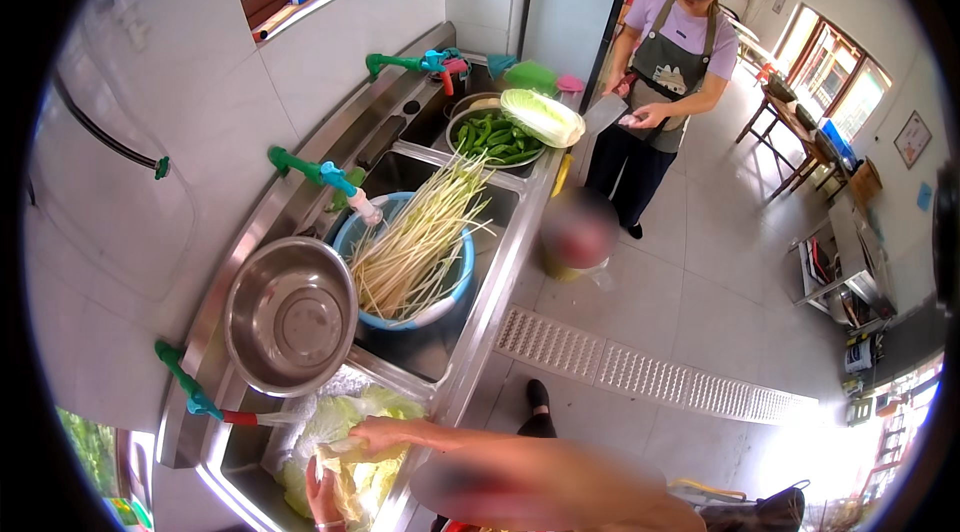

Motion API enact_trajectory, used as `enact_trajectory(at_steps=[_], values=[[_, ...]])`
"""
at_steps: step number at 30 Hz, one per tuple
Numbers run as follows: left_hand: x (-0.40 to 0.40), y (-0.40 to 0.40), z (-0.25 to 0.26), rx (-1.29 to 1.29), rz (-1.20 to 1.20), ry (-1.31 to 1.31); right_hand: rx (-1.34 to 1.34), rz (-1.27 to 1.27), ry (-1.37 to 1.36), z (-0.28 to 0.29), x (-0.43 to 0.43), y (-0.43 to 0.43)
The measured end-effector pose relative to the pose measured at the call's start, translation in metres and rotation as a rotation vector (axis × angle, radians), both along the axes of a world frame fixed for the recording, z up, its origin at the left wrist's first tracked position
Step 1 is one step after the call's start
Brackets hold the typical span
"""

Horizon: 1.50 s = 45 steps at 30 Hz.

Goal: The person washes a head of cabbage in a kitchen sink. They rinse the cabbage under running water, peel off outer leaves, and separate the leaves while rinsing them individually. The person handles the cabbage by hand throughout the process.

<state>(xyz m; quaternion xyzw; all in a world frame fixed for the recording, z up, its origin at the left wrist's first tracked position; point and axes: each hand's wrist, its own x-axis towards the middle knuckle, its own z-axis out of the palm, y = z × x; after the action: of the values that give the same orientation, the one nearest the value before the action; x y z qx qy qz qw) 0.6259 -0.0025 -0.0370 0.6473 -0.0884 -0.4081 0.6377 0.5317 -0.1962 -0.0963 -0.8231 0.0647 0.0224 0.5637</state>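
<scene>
Both hands are low in the picture, over the nearest stainless-steel sink basin (247,468). My right hand (379,433) reaches in from the right and grips a pale cabbage leaf. Below it, my left hand (321,494), with a band at the wrist, holds the same bunch of yellowish napa cabbage leaves (349,468). More loose leaves (386,403) lie around the hands in the basin. From a green tap (180,374) with a red hose end (240,418), water runs towards the leaves. Part of the left fingers is hidden by leaf.
An empty steel bowl (292,314) rests on the sink's back edge. In the middle basin, a blue tub (469,269) holds long pale stalks (420,239). Farther are green peppers (491,136) and a whole napa cabbage (544,119). A co-worker (667,67) holds a cleaver (604,112).
</scene>
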Motion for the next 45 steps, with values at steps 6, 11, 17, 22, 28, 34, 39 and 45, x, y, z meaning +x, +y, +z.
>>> enact_trajectory(at_steps=[6,11,17,22,28,34,39,45], values=[[-0.017,-0.015,0.029,0.034,-0.059,-0.077,-0.088,0.019,0.084,0.006,0.007,0.001],[-0.016,-0.017,0.027,0.018,-0.095,-0.091,-0.169,-0.015,0.03,0.015,0.006,0.005],[-0.029,-0.032,0.055,-0.037,-0.072,-0.092,-0.046,-0.1,-0.141,0.022,0.006,0.005],[-0.032,-0.034,0.044,-0.108,-0.057,-0.055,0.063,-0.157,-0.079,0.022,0.0,-0.001],[-0.022,-0.027,0.018,-0.12,0.025,0.076,0.456,-0.294,-0.246,-0.038,0.023,0.023],[-0.021,-0.045,0.019,0.168,-0.104,-0.199,-0.031,-0.346,-0.093,0.038,-0.005,-0.006],[-0.045,-0.037,0.01,0.367,-0.062,-0.643,-0.174,-0.353,-0.025,0.039,0.0,0.009],[-0.067,-0.05,0.001,0.513,0.036,-0.889,-0.431,-0.314,-0.067,0.049,-0.001,0.017]])
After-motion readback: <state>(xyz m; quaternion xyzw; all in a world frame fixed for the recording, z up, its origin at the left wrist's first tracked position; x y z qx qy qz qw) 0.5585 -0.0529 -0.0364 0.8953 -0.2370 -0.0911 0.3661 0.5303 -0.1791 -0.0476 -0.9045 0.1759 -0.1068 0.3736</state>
